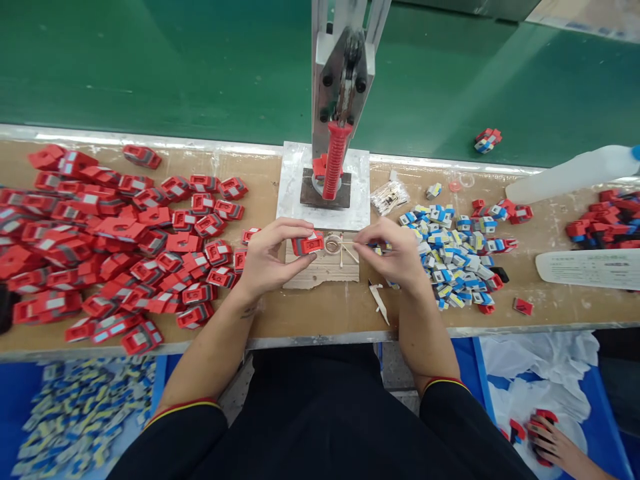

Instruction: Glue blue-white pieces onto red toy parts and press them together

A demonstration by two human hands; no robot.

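This looks like a factory assembly station — a workshop line rather than a home or office. A long counter point(320, 323) carries heaps of near-identical red plastic parts point(125, 227) toward its left end, and a pile of small white, blue and yellow pieces point(455, 257) right of its middle. A metal press point(345, 80) with a red lever handle point(336, 160) stands at the counter's far edge. Beyond that edge runs a broad green surface point(200, 73), like a conveyor belt. Below the near edge — at both sides — sit blue bins point(607, 417), the left one filled with more small pieces point(90, 413).
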